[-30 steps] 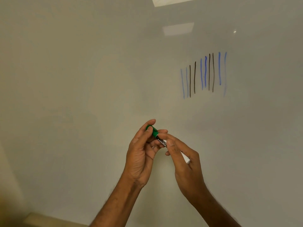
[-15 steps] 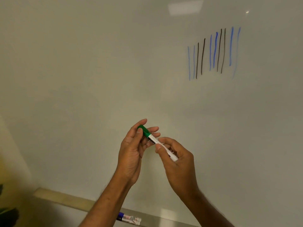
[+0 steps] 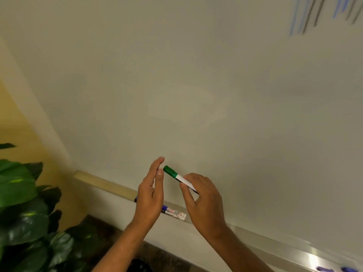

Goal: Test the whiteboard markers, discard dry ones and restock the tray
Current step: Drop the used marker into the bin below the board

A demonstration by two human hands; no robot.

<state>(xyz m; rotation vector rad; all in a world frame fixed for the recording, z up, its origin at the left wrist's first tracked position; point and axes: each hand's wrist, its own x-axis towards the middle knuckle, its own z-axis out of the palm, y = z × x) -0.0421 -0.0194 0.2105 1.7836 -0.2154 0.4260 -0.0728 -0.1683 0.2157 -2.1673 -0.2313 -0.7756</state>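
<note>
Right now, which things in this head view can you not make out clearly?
Head view only:
Label of the white marker with green cap: blurred, partly behind the right hand.
Blue-and-white marker on the metal tray: left hand covers part.
Blue and black strokes: smeared, cut by top edge.
Blue objects: cut by bottom edge.

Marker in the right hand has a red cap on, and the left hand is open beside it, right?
Not red: the cap is green. The head view shows the marker pinched in the right hand, cap on, left hand open beside it.
</note>
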